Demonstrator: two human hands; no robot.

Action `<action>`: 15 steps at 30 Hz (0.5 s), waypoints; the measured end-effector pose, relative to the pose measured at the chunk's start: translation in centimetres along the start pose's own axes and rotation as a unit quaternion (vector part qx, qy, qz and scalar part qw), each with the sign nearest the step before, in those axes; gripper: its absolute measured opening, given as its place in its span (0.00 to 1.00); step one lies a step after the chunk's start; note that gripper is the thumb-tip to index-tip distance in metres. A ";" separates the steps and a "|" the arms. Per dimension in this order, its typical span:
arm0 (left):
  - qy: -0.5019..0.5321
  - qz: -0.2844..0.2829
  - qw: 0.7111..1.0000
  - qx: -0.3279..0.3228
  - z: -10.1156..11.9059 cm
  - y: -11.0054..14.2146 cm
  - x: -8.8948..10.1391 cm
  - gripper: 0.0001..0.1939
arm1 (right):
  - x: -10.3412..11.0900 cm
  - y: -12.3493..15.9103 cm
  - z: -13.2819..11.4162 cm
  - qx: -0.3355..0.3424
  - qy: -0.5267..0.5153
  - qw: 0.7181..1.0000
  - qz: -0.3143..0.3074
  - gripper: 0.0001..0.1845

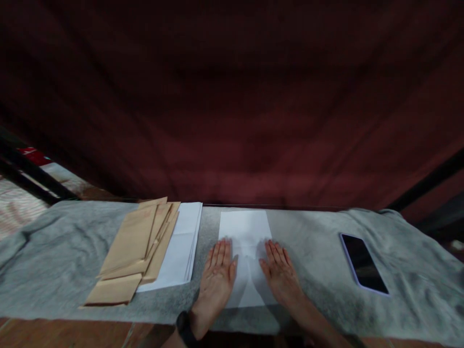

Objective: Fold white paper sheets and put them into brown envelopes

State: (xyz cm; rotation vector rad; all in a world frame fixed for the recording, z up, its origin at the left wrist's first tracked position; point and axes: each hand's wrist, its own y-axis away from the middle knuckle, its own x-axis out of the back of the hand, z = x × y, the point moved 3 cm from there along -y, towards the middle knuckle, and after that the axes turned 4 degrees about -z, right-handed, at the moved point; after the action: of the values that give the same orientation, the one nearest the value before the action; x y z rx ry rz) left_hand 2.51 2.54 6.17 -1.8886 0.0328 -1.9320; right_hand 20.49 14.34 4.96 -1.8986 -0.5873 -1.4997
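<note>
A white sheet of paper (246,224) lies in front of me on a grey cloth, with a faint crease across it. My left hand (217,273) is spread palm up at the sheet's left edge, its fingers stretched out and holding nothing. At the right edge my right hand (281,275) is in much the same pose, fingers extended and thumb apart. Whether either hand presses on the paper, I cannot tell. To the left, several brown paper envelopes (130,237) lie partly over a stack of white sheets (177,253).
A smartphone (364,263) with a purple edge rests on the grey cloth (308,232) to the right. Behind the cloth hangs a dark red curtain (246,121). Dark bars (27,171) stand at the far left, and brown floor tiles (72,333) show along the near edge.
</note>
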 end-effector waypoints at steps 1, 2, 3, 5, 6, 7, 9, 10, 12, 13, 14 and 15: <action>0.014 -0.011 1.000 -0.009 0.6 -0.9 0.0 0.31 | 0.1 -0.8 -0.3 -0.002 -0.010 1.000 -0.010 0.32; 0.028 -0.025 0.999 -0.017 1.2 -1.8 0.0 0.31 | 0.2 -1.6 -0.7 0.000 -0.020 1.000 -0.019 0.32; 0.040 -0.041 0.998 -0.026 1.8 -2.8 -0.1 0.30 | 0.2 -2.4 -1.1 0.006 -0.030 0.999 -0.028 0.31; 0.052 -0.076 0.995 -0.043 2.9 -4.5 -0.5 0.29 | 0.3 -4.0 -2.1 0.020 -0.045 0.998 -0.038 0.30; 0.052 -0.092 0.993 -0.050 3.2 -5.3 -0.8 0.29 | 0.2 -4.8 -2.6 0.028 -0.051 0.997 -0.041 0.29; 0.048 -0.106 0.992 -0.055 3.4 -5.9 -1.1 0.29 | 0.1 -5.5 -3.0 0.037 -0.055 0.997 -0.043 0.29; 0.038 -0.125 0.990 -0.055 3.5 -7.0 -1.9 0.30 | -0.3 -6.6 -3.5 0.052 -0.060 0.996 -0.044 0.28; 0.034 -0.132 0.989 -0.051 3.4 -7.4 -2.2 0.30 | -0.5 -7.0 -3.7 0.055 -0.062 0.996 -0.045 0.28; 0.031 -0.136 0.990 -0.038 3.0 -8.1 -2.8 0.30 | -1.0 -7.6 -3.8 0.048 -0.060 0.996 -0.043 0.28; 0.030 -0.135 0.990 -0.032 2.7 -8.4 -3.0 0.30 | -1.2 -7.8 -3.8 0.040 -0.056 0.997 -0.040 0.28; 0.031 -0.132 0.990 -0.026 2.5 -8.6 -3.1 0.30 | -1.5 -8.0 -3.8 0.031 -0.051 0.998 -0.036 0.28; 0.031 -0.129 0.991 -0.021 2.2 -8.8 -3.3 0.30 | -1.7 -8.0 -3.7 0.021 -0.046 0.998 -0.031 0.28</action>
State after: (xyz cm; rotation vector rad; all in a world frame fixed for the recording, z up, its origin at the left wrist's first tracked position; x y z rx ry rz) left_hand 2.00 12.14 6.00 -1.9391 -0.1615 -2.1756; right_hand 12.01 17.29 5.53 -1.9408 -0.7214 -1.4327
